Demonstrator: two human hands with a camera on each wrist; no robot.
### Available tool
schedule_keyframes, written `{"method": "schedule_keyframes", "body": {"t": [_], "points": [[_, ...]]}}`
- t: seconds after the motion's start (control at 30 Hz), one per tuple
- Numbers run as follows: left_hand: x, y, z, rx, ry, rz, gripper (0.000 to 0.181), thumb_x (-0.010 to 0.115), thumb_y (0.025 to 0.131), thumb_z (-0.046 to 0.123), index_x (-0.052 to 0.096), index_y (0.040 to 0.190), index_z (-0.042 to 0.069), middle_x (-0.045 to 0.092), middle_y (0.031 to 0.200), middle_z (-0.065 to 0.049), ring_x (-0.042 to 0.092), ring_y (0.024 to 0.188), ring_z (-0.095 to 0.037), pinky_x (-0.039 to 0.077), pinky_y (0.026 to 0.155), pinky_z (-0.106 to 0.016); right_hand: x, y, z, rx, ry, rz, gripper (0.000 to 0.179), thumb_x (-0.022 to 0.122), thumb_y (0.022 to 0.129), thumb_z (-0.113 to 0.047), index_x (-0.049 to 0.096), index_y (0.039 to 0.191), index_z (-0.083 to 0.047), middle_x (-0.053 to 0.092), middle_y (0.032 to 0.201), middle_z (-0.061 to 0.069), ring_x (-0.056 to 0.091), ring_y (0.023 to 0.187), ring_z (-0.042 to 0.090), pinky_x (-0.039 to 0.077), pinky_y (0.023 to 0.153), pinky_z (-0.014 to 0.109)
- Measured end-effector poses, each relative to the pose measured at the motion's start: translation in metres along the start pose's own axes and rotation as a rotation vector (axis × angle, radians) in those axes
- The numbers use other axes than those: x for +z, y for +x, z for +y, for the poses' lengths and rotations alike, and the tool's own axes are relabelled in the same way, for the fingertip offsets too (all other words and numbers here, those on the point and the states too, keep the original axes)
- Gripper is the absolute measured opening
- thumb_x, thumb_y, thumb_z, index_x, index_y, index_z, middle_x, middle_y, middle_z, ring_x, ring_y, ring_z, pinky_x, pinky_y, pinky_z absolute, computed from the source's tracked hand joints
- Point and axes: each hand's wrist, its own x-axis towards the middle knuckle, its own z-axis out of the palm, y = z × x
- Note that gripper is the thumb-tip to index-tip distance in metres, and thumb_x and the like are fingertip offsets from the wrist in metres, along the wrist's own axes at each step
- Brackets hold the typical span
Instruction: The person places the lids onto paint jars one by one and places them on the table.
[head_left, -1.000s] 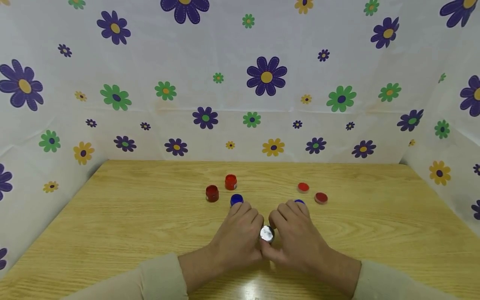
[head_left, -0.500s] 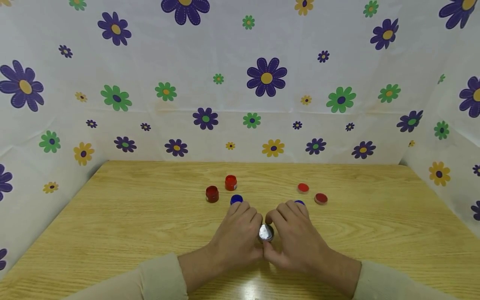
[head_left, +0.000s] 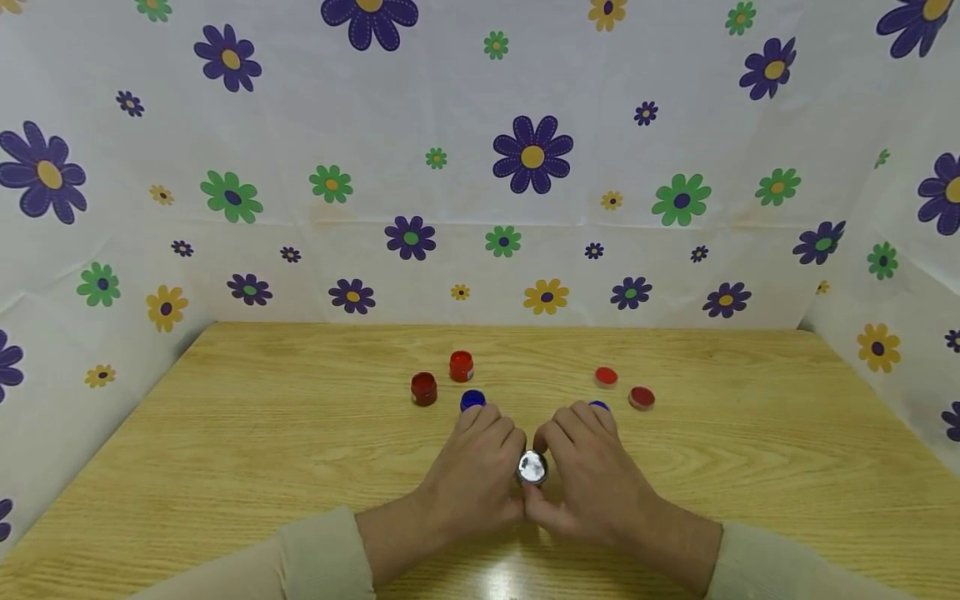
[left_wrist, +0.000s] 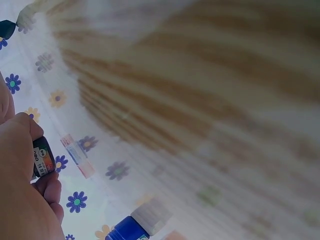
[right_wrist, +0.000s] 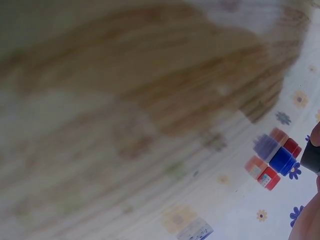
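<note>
A small black paint jar (left_wrist: 44, 157) is held between my two hands. In the head view its round silvery top (head_left: 532, 467) faces up and catches the light. My left hand (head_left: 476, 467) grips the jar from the left, fingers curled. From the right, my right hand (head_left: 592, 471) holds it, thumb at the near edge and index finger at the far edge. The right wrist view catches the dark jar (right_wrist: 311, 157) between finger and thumb. Just beyond my left knuckles stands an uncapped blue paint jar (head_left: 473, 400). A blue lid (head_left: 598, 404) lies partly hidden behind my right hand.
An uncapped dark red jar (head_left: 423, 389) and a bright red jar (head_left: 461, 367) stand farther back on the wooden table (head_left: 262, 417). A bright red lid (head_left: 606, 377) and a dark red lid (head_left: 641, 398) lie at the right. A flowered cloth (head_left: 450, 108) surrounds the table's back and sides.
The silvery top tips slightly and shifts a little left between the hands, then faces up again. Both hands otherwise stay almost in place, and the other jars and lids rest where they were.
</note>
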Motion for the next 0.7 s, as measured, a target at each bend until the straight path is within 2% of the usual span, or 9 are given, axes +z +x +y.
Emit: {"method": "schedule_keyframes", "body": {"t": [0.23, 0.43, 0.7], "points": [[0.0016, -0.0010, -0.0018, 0.042, -0.020, -0.013, 0.033, 0.076, 0.068, 0.042, 0.055, 0.072, 0.017, 0.054, 0.073, 0.008, 0.045, 0.078, -0.012, 0.037, 0.080, -0.027, -0.0012, -0.0001, -0.0013, 0.006, -0.020, -0.018, 0.034, 0.075, 0.069, -0.045, 0.058, 0.080, -0.019, 0.052, 0.076, -0.009, 0.040, 0.078, 0.010, 0.034, 0.080, 0.032], [0.0034, -0.0017, -0.0023, 0.083, -0.043, -0.006, 0.033, 0.074, 0.069, 0.042, 0.053, 0.071, 0.018, 0.050, 0.071, 0.008, 0.043, 0.077, -0.012, 0.038, 0.082, -0.028, -0.0005, -0.0004, -0.0015, -0.009, -0.041, -0.032, 0.040, 0.078, 0.068, -0.051, 0.057, 0.077, -0.018, 0.052, 0.073, -0.009, 0.040, 0.075, 0.010, 0.039, 0.081, 0.033], [0.0021, -0.0011, -0.0015, 0.110, -0.020, -0.025, 0.034, 0.074, 0.072, 0.044, 0.053, 0.071, 0.018, 0.049, 0.070, 0.008, 0.042, 0.077, -0.012, 0.038, 0.084, -0.027, 0.0010, -0.0004, -0.0017, -0.031, -0.050, -0.021, 0.042, 0.079, 0.066, -0.050, 0.056, 0.075, -0.016, 0.053, 0.072, -0.008, 0.043, 0.074, 0.010, 0.042, 0.080, 0.033]]}}
